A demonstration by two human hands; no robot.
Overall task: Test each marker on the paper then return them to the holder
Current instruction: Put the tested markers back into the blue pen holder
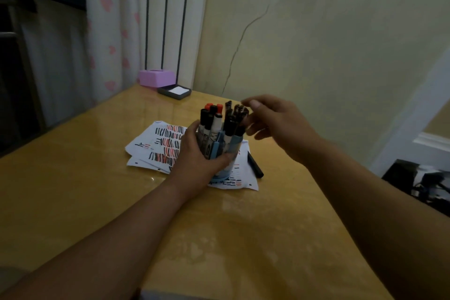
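Two bare forearms reach across a glossy yellow-brown wooden table (97,190). The left hand (194,156) wraps its fingers and thumb round a pale blue cylindrical holder (235,144), which stands upright on white sheets of paper (158,143) streaked with rows of black and red test strokes. The holder is crammed with upright markers (214,119) – mostly black-capped, a few red. Just above and right of their caps hovers the right hand (275,124), fingers loosely spread and grasping nothing. One black marker (255,165) lies loose on the table, just beside the paper's right edge. At the table's far corner sits a dark shallow tray (174,91) holding white slips, with a lilac rectangular box (157,78) behind it – both against a heart-print curtain (109,31). A long crack (238,44) runs down the cream wall.
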